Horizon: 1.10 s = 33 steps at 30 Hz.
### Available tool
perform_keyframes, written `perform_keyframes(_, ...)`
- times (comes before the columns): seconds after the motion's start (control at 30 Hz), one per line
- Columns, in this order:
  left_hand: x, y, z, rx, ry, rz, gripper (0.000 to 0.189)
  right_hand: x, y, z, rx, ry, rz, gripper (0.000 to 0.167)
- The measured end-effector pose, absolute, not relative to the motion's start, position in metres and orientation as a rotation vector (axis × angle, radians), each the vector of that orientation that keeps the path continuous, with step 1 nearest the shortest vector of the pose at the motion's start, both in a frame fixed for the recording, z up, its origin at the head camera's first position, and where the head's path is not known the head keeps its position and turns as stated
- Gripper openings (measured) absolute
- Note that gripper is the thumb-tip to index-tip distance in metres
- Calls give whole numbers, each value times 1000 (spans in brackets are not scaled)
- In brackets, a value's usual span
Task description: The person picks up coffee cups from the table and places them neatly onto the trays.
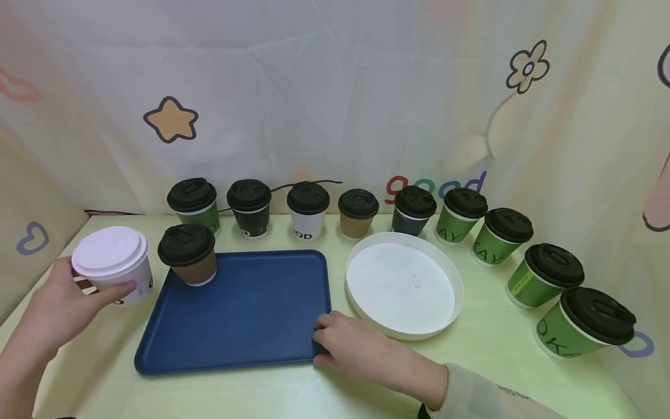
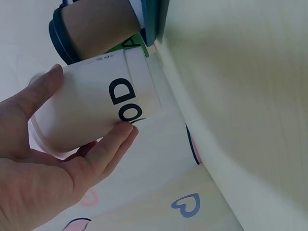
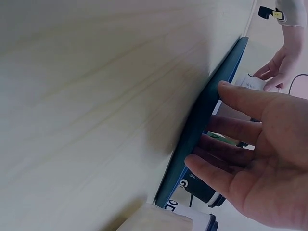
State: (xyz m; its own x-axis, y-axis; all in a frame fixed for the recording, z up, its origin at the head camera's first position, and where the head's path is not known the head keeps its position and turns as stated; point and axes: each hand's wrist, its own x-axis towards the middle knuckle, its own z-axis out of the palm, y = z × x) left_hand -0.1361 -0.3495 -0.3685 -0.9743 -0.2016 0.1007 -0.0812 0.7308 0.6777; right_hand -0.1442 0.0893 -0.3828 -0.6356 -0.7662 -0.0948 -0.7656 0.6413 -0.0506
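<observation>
On the left, my left hand (image 1: 68, 308) grips a white paper cup (image 2: 91, 101) with a white lid (image 1: 110, 251). Its thumb and fingers wrap the cup's side, and dark letters show on the wall. The cup is held beside a blue rectangular tray (image 1: 246, 314). On the tray's back left corner stands a brown cup (image 1: 195, 269) with a black lid. My right hand (image 1: 356, 346) holds the tray's front right corner. In the right wrist view, its thumb and fingers (image 3: 207, 171) meet the tray rim (image 3: 192, 125).
A round white shallow dish (image 1: 403, 291) sits right of the tray. Several black-lidded cups curve along the back and right, including a white cup (image 1: 307, 224), a small brown cup (image 1: 356, 226) and a large green cup (image 1: 565, 331). A patterned curtain (image 1: 340, 105) hangs behind.
</observation>
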Motion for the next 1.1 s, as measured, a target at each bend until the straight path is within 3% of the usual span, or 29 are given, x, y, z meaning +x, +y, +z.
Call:
perform_keyframes(0.6, -123, -322, -354, 91, -2938, -1183, 102, -144, 90, -385, -1293, 2760, -28, 24)
perform_keyframes(1.1, -132, -264, -349, -107, -2949, -1266, 95, -144, 90, -385, -1284, 2759, -40, 23)
